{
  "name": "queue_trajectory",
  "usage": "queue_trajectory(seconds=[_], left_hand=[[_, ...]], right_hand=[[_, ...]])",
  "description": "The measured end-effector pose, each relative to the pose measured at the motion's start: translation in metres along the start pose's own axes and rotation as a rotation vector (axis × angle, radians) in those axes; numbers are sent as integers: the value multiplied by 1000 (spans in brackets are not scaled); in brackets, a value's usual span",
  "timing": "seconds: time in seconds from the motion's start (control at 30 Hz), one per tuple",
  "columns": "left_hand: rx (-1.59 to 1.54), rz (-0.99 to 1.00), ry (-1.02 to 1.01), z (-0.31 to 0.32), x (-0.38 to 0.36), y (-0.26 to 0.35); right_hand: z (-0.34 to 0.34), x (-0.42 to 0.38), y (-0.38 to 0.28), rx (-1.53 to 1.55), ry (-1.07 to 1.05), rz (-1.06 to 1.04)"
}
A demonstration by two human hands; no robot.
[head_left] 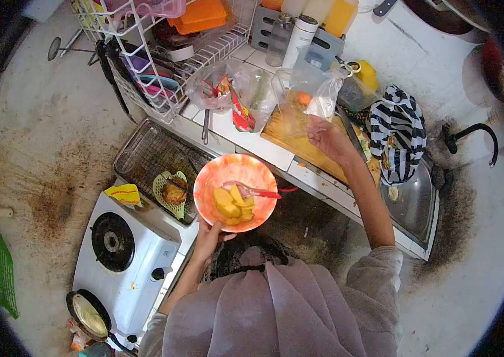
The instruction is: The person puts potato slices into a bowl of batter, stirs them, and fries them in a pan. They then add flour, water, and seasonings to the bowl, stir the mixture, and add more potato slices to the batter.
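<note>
My left hand (209, 238) grips the near-left rim of an orange and white bowl (204, 184). Inside the bowl are yellow pieces (227, 205) and a utensil with a red handle (267, 194). Over the wooden cutting board (290, 138), my right hand (326, 138) reaches toward a clear plastic bag (290, 113) and a small bag of white stuff (324, 100). Whether its fingers touch the plastic is too small to tell. A knife (347, 126) lies at the board's right side, beside chopped greens (364, 146).
At the left stands a white stove (144, 238) with a pan (90, 312). A tray (139, 149) holds a green strainer (165, 199). The dish rack (162, 113) is at the upper left, the sink (409, 205) at the right, and a striped cloth (398, 131) beside the board.
</note>
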State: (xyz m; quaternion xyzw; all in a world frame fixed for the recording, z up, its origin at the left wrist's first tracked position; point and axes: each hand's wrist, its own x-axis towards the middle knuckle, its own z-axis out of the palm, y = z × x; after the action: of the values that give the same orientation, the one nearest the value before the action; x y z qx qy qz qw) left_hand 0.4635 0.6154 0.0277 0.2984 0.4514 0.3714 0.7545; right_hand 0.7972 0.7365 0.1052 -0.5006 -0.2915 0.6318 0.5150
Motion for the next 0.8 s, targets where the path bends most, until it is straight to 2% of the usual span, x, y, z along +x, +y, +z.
queue_trajectory(seconds=[0.1, 0.17, 0.2, 0.27, 0.3, 0.37, 0.5, 0.57, 0.67, 0.8], left_hand=[[15, 64, 42, -5, -8, -4], [10, 54, 89, -5, -11, -3], [20, 44, 90, -5, -12, -2], [36, 30, 82, -2, -12, 1], [34, 37, 77, 1, -11, 4], [37, 41, 60, 7, -8, 8], [13, 43, 18, 19, -1, 14], [10, 36, 4, 28, 4, 19], [58, 6, -30, 48, 15, 29], [114, 61, -108, 83, 38, 42]], right_hand=[[2, 24, 10, 128, -37, 31], [14, 42, 13, 310, 221, 122], [14, 52, 15, 317, 224, 119], [10, 66, 21, 398, -40, 51], [12, 66, 21, 402, -32, 43], [13, 65, 22, 165, -30, -10], [-7, 40, 28, -20, -39, -90], [-16, 22, 18, -404, 63, -157], [-31, -11, 0, -482, 107, -207], [-59, -42, -5, -518, 210, -270]])
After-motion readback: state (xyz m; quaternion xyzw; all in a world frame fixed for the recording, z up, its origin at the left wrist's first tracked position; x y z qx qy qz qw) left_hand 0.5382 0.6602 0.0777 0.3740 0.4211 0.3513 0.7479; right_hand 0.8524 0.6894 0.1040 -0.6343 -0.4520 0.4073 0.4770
